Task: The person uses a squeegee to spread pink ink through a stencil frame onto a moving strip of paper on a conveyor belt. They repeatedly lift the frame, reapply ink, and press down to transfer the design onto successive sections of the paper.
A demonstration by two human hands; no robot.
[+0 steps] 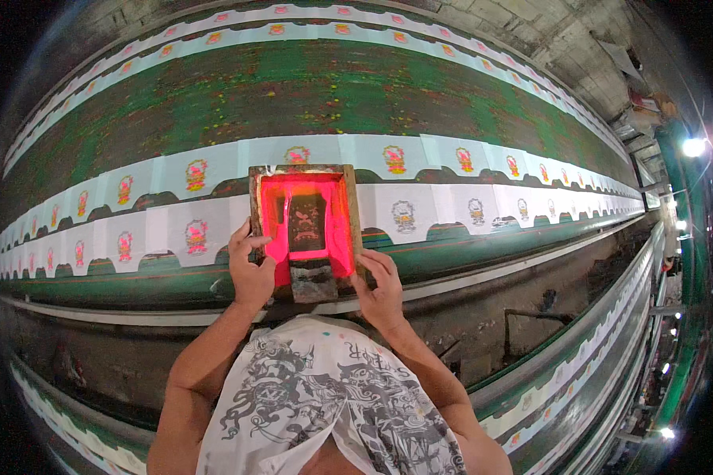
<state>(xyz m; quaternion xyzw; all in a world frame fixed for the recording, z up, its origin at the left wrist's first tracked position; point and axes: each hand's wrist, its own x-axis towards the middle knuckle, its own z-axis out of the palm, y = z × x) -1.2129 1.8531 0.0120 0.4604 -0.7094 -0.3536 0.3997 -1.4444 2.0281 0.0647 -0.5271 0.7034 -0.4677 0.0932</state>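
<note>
A wooden screen-printing frame (356,214) rests over the near row of white fabric pieces, its inside smeared with bright pink ink (281,241). Through its dark mesh window (307,222) a pinkish emblem shows. My left hand (251,269) grips the frame's left side, with fingers along the edge and thumb over the inked rim. On the lower right corner my right hand (380,286) is closed, its fingertips partly hidden. A worn grey board (314,283) sits at the frame's near end, between my hands. The fabric beneath the frame is mostly hidden.
Left of the frame, a fabric piece (194,229) bears a pink emblem; to the right, another (408,210) has a grey and yellow one. More printed rows line the long green table (238,95). A pale rail (166,318) runs along its near edge. Other tables stand behind.
</note>
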